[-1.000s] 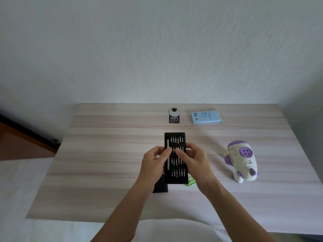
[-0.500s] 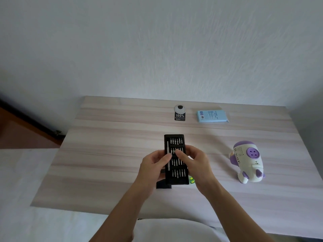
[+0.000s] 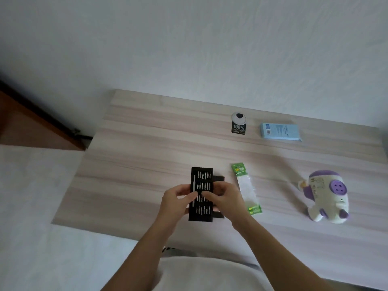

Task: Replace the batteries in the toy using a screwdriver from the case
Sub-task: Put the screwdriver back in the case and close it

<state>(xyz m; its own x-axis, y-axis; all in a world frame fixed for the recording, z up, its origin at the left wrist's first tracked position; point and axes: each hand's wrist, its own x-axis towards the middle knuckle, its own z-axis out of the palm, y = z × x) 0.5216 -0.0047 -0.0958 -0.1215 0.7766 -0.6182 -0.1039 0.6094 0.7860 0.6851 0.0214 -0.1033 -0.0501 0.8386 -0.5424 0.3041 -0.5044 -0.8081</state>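
Observation:
A black screwdriver case tray with rows of silver bits and a thin driver handle along its left side is held over the table. My left hand grips its left edge, fingers reaching onto the bits. My right hand holds the right side, its fingertips on the middle row. The case's black outer sleeve lies under the tray. A green-ended battery pack lies just right of my right hand. The white and purple toy stands at the right.
The light wooden table carries a blue box at the back right and a black "100%" tag with a round disc beside it. A white wall is behind. My white-clothed lap is below the front edge.
The view has swung left and closer. The tray has shifted left off its sleeve, uncovering the whole battery pack. Both hands stay on the tray.

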